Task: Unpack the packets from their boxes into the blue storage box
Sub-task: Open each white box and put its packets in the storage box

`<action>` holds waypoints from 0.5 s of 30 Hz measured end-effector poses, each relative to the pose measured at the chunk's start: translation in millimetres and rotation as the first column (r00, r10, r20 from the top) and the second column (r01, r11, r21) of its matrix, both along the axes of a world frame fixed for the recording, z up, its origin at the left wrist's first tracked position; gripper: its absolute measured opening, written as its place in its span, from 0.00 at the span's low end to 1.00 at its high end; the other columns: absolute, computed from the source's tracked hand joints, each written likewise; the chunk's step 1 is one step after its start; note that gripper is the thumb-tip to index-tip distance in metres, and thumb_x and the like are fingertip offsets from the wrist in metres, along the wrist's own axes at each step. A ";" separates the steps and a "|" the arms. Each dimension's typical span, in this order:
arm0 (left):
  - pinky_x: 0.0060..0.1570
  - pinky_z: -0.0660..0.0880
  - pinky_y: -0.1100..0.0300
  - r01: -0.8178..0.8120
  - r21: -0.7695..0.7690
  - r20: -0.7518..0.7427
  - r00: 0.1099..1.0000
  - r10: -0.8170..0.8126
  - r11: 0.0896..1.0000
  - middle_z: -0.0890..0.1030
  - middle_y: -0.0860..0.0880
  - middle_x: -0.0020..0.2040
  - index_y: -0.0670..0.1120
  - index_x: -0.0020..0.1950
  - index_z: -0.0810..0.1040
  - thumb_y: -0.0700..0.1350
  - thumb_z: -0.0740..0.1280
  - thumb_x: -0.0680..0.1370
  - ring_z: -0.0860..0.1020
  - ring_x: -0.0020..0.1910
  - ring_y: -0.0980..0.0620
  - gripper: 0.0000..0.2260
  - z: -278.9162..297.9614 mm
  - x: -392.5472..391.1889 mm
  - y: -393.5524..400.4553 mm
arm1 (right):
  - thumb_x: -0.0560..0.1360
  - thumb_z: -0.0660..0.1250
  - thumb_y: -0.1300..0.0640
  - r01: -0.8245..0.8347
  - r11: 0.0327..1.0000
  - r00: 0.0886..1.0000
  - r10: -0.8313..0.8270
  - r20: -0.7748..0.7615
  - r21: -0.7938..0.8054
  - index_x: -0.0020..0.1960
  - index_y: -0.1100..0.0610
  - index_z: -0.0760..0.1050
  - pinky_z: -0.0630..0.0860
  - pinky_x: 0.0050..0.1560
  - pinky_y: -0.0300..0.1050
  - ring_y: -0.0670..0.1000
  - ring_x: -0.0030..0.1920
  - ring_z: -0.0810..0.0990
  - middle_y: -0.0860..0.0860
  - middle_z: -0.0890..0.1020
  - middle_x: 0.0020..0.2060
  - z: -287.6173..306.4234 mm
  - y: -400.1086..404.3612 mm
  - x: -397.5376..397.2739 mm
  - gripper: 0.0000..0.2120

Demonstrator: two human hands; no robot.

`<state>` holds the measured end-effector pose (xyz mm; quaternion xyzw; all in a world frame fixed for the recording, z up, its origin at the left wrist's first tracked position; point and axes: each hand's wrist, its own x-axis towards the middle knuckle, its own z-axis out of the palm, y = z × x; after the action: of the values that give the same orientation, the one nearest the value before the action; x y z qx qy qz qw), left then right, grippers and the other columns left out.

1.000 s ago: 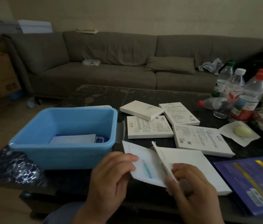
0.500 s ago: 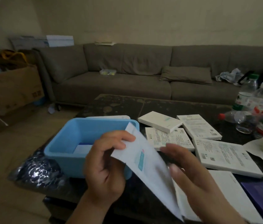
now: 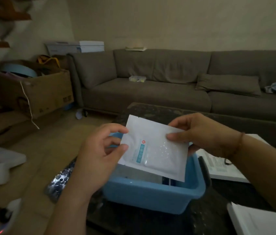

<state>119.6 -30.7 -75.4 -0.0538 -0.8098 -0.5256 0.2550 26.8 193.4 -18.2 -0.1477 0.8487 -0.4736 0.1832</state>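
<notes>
Holding the white packet (image 3: 154, 150) over the blue storage box (image 3: 152, 195) right now, so you're basically at the drop-in step. Your left hand (image 3: 98, 155) pinches the packet's left edge between thumb and fingers (image 3: 117, 131), and your right hand (image 3: 199, 133) pinches the upper right edge the same way, so both are gripping it and it hangs tilted just above the box opening, not yet inside. Down in the box there's already some stuff, looks like at least one pale packet and something dark blue near the right wall, but it's dim in there so I can't say how many. As for what's left: a printed white box (image 3: 222, 167) sits on the counter (image 3: 235, 192) just right of the blue box, and another white box (image 3: 259, 219) pokes in at the bottom right corner, can't tell if either's been emptied. My guess is you're somewhere in the middle, with more boxes to open after this one goes in.
</notes>
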 end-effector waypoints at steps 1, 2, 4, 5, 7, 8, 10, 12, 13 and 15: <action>0.42 0.77 0.72 -0.036 -0.069 0.041 0.998 0.038 0.997 0.78 0.62 0.57 0.59 0.53 0.78 0.38 0.72 0.75 0.79 0.51 0.66 0.15 -0.8 -1.6 -4.0 | 0.74 0.70 0.57 0.000 0.999 1.000 0.000 -0.003 0.034 0.52 0.51 0.80 0.83 0.39 0.46 0.50 0.43 0.85 0.49 0.85 0.46 -6.7 -7.8 -6.2 0.07; 0.41 0.76 0.73 -0.078 -0.150 0.073 0.993 0.090 0.986 0.77 0.63 0.57 0.60 0.54 0.77 0.39 0.72 0.75 0.77 0.50 0.69 0.16 -3.0 -3.0 -7.7 | 0.74 0.70 0.57 0.001 0.998 1.000 -0.001 -0.007 0.067 0.53 0.51 0.79 0.84 0.40 0.48 0.51 0.45 0.85 0.50 0.84 0.48 -14.3 -14.7 -11.1 0.08; 0.40 0.71 0.73 -0.163 -0.298 0.121 0.971 0.206 0.941 0.74 0.65 0.55 0.62 0.55 0.75 0.41 0.71 0.75 0.74 0.50 0.73 0.17 -7.3 -6.0 -14.2 | 0.74 0.71 0.57 -0.024 0.987 0.999 0.027 -0.022 0.158 0.52 0.50 0.79 0.84 0.41 0.48 0.51 0.46 0.84 0.50 0.83 0.49 -28.3 -25.7 -17.8 0.08; 0.40 0.69 0.73 -0.193 -0.339 0.128 0.960 0.248 0.921 0.74 0.64 0.53 0.63 0.55 0.74 0.41 0.71 0.76 0.72 0.50 0.73 0.17 -9.8 -7.1 -17.1 | 0.74 0.70 0.57 -0.056 0.975 0.998 0.062 -0.023 0.213 0.51 0.49 0.79 0.84 0.40 0.48 0.51 0.46 0.84 0.50 0.83 0.49 -33.3 -30.2 -20.2 0.07; 0.42 0.68 0.73 -0.223 -0.304 0.138 0.952 0.274 0.926 0.76 0.63 0.51 0.62 0.55 0.75 0.41 0.70 0.77 0.74 0.49 0.70 0.16 -14.7 -9.5 -22.5 | 0.75 0.70 0.57 -0.124 0.948 0.992 0.126 0.014 0.292 0.49 0.49 0.79 0.84 0.39 0.46 0.50 0.45 0.84 0.50 0.83 0.47 -39.2 -39.9 -22.6 0.05; 0.43 0.68 0.73 -0.229 -0.272 0.141 0.951 0.274 0.935 0.77 0.63 0.51 0.61 0.56 0.75 0.42 0.69 0.77 0.76 0.48 0.68 0.14 -16.6 -11.1 -24.7 | 0.75 0.70 0.58 -0.148 0.938 0.989 0.142 0.041 0.313 0.48 0.49 0.79 0.83 0.38 0.45 0.51 0.45 0.84 0.51 0.83 0.47 -41.4 -45.2 -23.5 0.05; 0.44 0.69 0.72 -0.230 -0.250 0.146 0.951 0.272 0.940 0.79 0.62 0.51 0.60 0.56 0.76 0.43 0.69 0.78 0.77 0.48 0.66 0.12 -18.7 -13.5 -27.0 | 0.75 0.70 0.58 -0.167 0.916 0.986 0.156 0.060 0.364 0.49 0.49 0.78 0.83 0.38 0.46 0.52 0.46 0.84 0.51 0.82 0.48 -47.1 -56.5 -24.7 0.06; 0.43 0.68 0.73 -0.230 -0.234 0.153 0.951 0.269 0.945 0.79 0.63 0.50 0.60 0.56 0.76 0.45 0.68 0.78 0.76 0.48 0.67 0.11 -19.9 -15.5 -28.7 | 0.74 0.72 0.58 -0.169 0.897 0.985 0.167 0.042 0.408 0.48 0.47 0.77 0.83 0.37 0.46 0.53 0.45 0.84 0.52 0.81 0.48 -54.1 -66.9 -25.9 0.08; 0.43 0.67 0.73 -0.232 -0.231 0.155 0.950 0.271 0.945 0.78 0.63 0.49 0.60 0.56 0.76 0.45 0.68 0.78 0.75 0.48 0.69 0.11 -20.3 -16.0 -28.9 | 0.74 0.72 0.58 -0.176 0.891 0.984 0.172 0.047 0.418 0.48 0.46 0.76 0.83 0.37 0.46 0.53 0.46 0.84 0.51 0.81 0.48 -58.2 -71.3 -25.6 0.09; 0.41 0.66 0.74 -0.233 -0.239 0.153 0.950 0.273 0.943 0.78 0.64 0.48 0.61 0.57 0.76 0.47 0.67 0.78 0.73 0.49 0.73 0.10 -20.5 -17.3 -28.5 | 0.74 0.72 0.57 -0.200 0.850 0.977 0.213 0.030 0.486 0.53 0.46 0.76 0.82 0.43 0.44 0.52 0.50 0.81 0.50 0.79 0.51 -65.6 -77.5 -24.0 0.11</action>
<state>102.3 -59.2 -95.9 0.0722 -0.8827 -0.3992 0.2372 2.8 116.0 -83.7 -0.1930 0.9218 -0.2205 0.2537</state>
